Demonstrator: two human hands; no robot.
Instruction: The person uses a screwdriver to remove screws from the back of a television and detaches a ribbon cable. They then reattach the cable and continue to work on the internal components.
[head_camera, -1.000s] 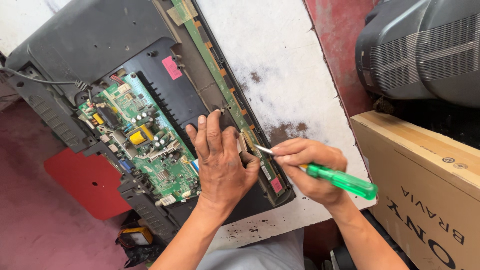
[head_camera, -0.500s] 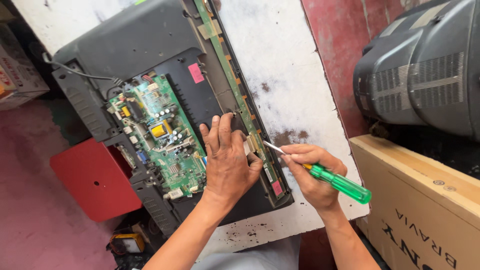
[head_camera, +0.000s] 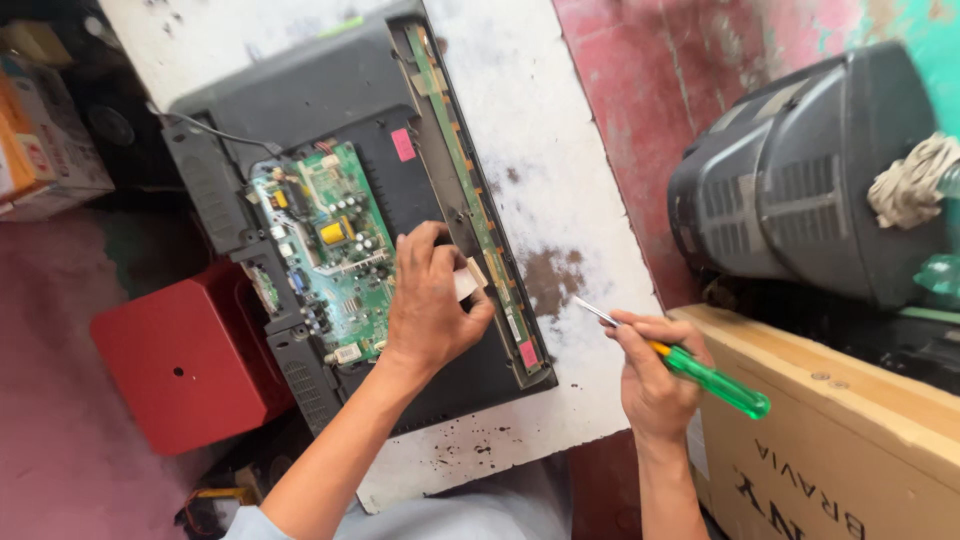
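Lying on a stained white table, opened television; left hand pinching ribbon cable, right hand gripping screwdriver

Brown cardboard box, right of table

left hand pinching, right hand fisted

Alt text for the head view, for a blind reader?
A left hand pinches a pale ribbon cable on an opened flat TV lying on a white table. The right hand holds a green-handled screwdriver off to the side.
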